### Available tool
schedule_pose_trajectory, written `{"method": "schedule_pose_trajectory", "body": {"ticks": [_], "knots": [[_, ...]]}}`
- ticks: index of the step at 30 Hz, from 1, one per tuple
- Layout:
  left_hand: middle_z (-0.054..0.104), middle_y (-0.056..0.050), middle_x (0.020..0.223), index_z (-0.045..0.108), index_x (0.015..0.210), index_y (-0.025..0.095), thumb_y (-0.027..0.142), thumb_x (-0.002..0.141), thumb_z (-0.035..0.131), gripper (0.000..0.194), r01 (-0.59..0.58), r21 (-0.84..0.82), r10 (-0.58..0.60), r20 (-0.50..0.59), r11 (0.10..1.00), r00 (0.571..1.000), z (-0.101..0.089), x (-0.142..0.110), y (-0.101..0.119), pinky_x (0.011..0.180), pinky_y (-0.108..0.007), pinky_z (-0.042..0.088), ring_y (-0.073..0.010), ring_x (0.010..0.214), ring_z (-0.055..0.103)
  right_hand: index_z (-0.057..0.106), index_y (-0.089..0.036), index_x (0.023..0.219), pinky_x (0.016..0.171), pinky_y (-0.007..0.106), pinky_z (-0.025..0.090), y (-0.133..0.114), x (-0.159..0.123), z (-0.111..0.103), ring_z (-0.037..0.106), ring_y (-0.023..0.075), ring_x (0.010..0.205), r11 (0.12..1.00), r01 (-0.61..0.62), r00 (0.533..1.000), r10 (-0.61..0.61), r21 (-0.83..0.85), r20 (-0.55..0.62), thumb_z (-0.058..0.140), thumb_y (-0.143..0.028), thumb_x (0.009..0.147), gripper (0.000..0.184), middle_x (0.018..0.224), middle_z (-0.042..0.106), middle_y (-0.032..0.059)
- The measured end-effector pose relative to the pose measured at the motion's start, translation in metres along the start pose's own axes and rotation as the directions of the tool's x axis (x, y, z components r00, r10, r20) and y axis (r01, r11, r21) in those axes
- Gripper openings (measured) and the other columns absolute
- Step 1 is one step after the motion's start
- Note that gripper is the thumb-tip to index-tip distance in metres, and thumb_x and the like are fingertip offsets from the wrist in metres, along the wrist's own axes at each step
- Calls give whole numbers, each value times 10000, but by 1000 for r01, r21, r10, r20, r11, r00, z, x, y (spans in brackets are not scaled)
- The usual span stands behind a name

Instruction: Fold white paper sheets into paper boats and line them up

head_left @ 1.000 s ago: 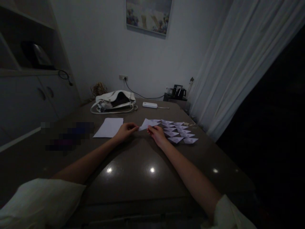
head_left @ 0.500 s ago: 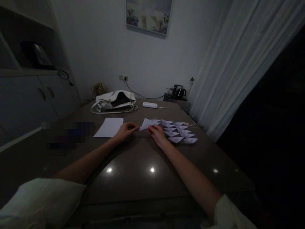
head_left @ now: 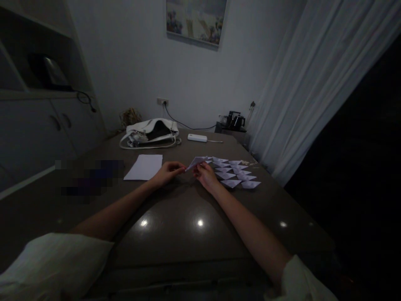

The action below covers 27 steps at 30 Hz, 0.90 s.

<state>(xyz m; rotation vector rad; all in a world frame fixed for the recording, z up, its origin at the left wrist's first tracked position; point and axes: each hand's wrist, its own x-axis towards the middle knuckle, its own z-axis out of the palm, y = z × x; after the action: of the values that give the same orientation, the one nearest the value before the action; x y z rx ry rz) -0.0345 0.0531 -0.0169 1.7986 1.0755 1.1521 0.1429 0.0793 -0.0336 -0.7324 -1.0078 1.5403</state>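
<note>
Since the earlier frame, the folded paper is tipping over and showing a narrower, more slanted face, while the left hand is edging slightly toward the right hand; the piece seems to be getting turned or creased in the fingers, though which of the two I can't tell. Well in from the near edge of the table, the left hand is pinching the paper's lower left tip between thumb and finger, and the right hand is gripping its lower right side with curled fingers. The paper is sitting between the two hands, just beyond their fingertips. Beside the right hand, toward the table's right edge, small folded paper pieces are standing in rows; left of the paper, plain sheets are lying flat. Farther off, a white bag is slumping near the far left corner, and a white device is resting near the far edge.
</note>
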Motion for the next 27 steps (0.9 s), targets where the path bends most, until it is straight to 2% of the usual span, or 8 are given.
{"method": "schedule_pose_trajectory", "body": {"ticks": [10, 18, 24, 27], "knots": [[677, -50, 735, 676, 781, 136, 539, 739, 581, 416, -44, 100, 47, -28, 994, 998, -1, -1, 0, 654, -273, 444, -187, 694, 595, 511, -191, 718, 544, 211, 405, 0, -1, 0, 547, 94, 567, 1000, -7, 1000, 7, -2, 6, 688, -227, 671, 187, 646, 579, -43], [690, -74, 743, 680, 784, 116, 537, 735, 585, 434, -54, 235, 87, -134, 971, 987, -4, 2, -5, 602, -268, 431, -184, 637, 594, 525, -178, 693, 539, 210, 406, 1, 0, -2, 547, 91, 564, 999, 8, 1000, -8, -36, 13, 726, -295, 628, 241, 649, 585, -32], [674, -58, 721, 663, 789, 137, 534, 757, 548, 415, -25, 298, 67, -129, 954, 989, -6, 2, -5, 596, -272, 428, -191, 654, 587, 561, -167, 665, 549, 220, 407, 3, 1, -4, 534, 94, 558, 994, 41, 999, -41, -100, 4, 733, -333, 611, 245, 636, 599, -18], [654, -60, 813, 650, 863, 156, 477, 770, 563, 346, -109, 398, 187, -161, 911, 969, -5, 0, -3, 628, -277, 437, -190, 706, 578, 579, -160, 617, 552, 223, 402, 5, 2, -6, 524, 96, 542, 985, 69, 998, -70, -156, -1, 732, -320, 608, 222, 607, 606, -9]]}}
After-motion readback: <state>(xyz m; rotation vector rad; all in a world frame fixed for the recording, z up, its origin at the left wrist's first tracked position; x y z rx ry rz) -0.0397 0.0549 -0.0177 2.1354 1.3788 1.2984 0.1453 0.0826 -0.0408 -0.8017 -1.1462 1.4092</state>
